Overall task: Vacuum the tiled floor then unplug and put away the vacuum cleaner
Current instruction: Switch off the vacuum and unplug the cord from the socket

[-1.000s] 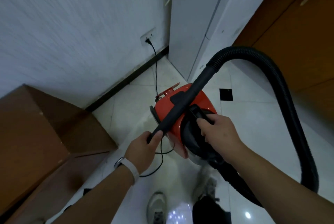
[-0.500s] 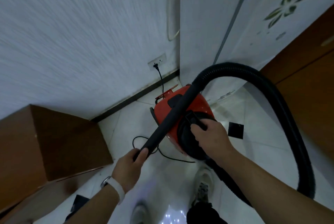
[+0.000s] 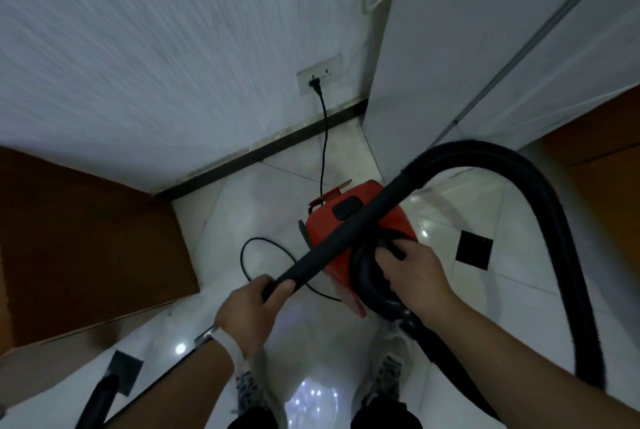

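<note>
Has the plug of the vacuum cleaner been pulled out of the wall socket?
No, the black plug sits in the wall socket, and its cord runs down to the red vacuum cleaner.

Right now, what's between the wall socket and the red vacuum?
Only the black cord, plugged into the socket, crossing baseboard and tile to the vacuum. Head view.

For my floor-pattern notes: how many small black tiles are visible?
2. One black tile lies right of the vacuum; the other is at lower left, partly covered by a black tube. Others may be hidden.
</note>
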